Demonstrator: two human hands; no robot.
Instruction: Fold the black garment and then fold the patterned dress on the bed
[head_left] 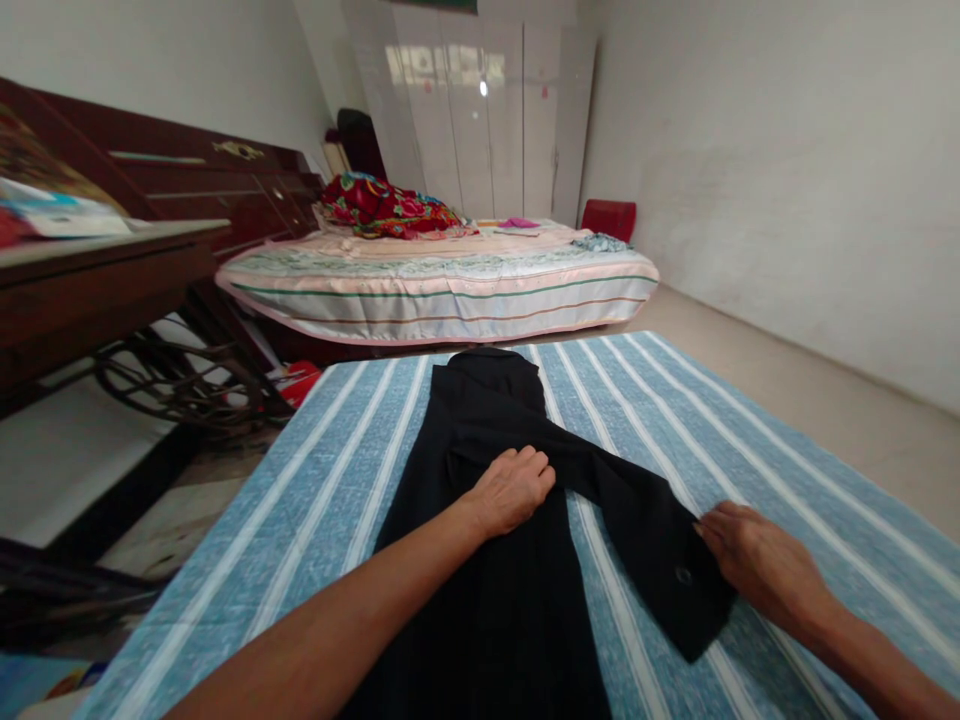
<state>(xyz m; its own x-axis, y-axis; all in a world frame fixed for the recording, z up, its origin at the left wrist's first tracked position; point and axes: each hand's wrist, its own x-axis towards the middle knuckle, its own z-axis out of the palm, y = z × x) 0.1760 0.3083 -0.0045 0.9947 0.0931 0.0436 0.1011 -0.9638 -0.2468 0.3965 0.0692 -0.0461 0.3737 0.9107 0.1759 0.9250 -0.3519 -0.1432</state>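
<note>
A black long-sleeved garment (pixel 487 610) lies folded lengthwise on a blue-and-white striped cloth (pixel 315 500), its collar end pointing away from me. One sleeve (pixel 637 500) stretches out to the right, with a round button near its cuff. My left hand (pixel 514 490) has its fingers curled on the upper part of that sleeve, over the garment's body. Near the cuff, my right hand (pixel 757 555) pinches the sleeve's outer edge between thumb and fingers. The lower end of the garment runs out of view at the bottom, partly behind my left forearm.
Beyond the striped surface stands a bed (pixel 450 290) with a red floral blanket (pixel 390 205). A wooden table (pixel 112 270) with an iron wheel (pixel 180 375) beneath it is at the left. White wardrobes (pixel 480 120) line the back, near a red box (pixel 609 217).
</note>
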